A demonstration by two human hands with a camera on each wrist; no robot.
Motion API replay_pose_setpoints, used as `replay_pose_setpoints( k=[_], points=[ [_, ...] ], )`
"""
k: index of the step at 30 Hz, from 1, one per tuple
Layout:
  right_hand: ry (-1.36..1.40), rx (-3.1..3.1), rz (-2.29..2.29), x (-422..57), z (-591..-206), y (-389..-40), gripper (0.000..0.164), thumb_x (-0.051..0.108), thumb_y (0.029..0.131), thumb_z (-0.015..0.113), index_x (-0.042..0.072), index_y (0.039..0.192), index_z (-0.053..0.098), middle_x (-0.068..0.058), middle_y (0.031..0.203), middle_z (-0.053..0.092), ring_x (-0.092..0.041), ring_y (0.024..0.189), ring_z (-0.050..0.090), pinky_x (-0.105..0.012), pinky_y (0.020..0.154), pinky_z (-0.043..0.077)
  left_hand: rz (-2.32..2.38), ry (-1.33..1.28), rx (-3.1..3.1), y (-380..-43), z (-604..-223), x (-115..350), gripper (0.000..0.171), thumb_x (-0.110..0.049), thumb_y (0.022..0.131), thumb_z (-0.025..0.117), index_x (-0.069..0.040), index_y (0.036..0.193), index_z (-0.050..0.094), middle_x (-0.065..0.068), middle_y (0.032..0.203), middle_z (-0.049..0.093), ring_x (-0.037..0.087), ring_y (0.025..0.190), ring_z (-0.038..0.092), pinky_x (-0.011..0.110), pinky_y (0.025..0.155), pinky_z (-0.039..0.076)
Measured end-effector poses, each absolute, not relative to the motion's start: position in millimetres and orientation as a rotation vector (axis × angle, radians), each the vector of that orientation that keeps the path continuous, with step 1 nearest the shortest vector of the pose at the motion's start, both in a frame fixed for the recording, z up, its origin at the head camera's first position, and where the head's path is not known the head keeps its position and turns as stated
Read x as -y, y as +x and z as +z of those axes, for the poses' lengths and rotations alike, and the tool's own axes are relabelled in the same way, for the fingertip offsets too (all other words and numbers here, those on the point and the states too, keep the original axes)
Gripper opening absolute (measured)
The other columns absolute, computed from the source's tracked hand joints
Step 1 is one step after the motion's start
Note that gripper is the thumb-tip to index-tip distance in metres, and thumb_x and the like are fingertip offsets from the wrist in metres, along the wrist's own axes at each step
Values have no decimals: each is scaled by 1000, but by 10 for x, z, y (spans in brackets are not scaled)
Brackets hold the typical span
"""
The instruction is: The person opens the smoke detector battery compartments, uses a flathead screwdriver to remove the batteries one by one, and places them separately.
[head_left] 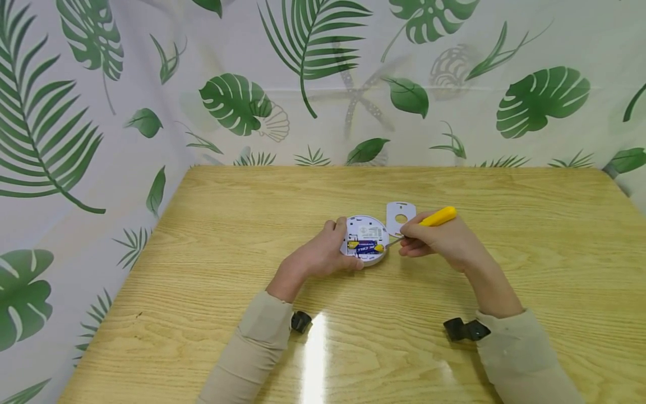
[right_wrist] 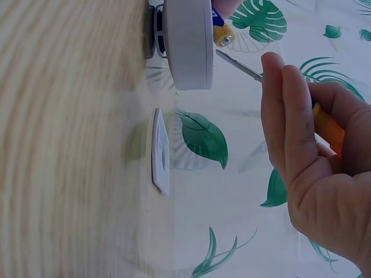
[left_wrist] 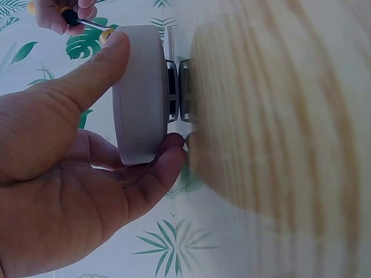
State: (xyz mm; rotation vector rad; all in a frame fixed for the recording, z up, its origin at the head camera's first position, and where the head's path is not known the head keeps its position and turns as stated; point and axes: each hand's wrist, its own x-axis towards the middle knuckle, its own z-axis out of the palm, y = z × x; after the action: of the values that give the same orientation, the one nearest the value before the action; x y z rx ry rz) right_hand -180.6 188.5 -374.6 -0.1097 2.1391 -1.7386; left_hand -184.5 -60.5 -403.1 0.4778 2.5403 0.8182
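A round white smoke detector (head_left: 364, 223) lies on the table with its back facing up. Blue and yellow AA batteries (head_left: 367, 247) show in its open compartment. In the right wrist view, the end of one battery (right_wrist: 224, 36) stands tilted up above the rim. My left hand (head_left: 328, 251) grips the detector by its left side, its thumb at the near rim. My right hand (head_left: 434, 238) holds a screwdriver (head_left: 438, 216) by its yellow handle. The metal shaft points at the battery end on the detector's right; whether its tip touches is unclear.
A flat white mounting plate (head_left: 395, 211) with a round hole lies just behind and right of the detector. The wood-grain table (head_left: 202, 235) extends to both sides. A leaf-print cloth (head_left: 323, 134) hangs behind it.
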Motion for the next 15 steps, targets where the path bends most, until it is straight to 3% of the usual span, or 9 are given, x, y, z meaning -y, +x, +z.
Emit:
replay_pose_setpoints(
  k=[15],
  points=[
    [-84,-2145,-1699,-1849,-3752,-1785,35,14,94,66,-15,110,56,-7,79,71,-20,74,74,-38,74,59,819,488,-2542,-1848,-4044,603,105,-40,91,72,3,157,3,28,156,22,30,132,41,39,113,34]
  ],
)
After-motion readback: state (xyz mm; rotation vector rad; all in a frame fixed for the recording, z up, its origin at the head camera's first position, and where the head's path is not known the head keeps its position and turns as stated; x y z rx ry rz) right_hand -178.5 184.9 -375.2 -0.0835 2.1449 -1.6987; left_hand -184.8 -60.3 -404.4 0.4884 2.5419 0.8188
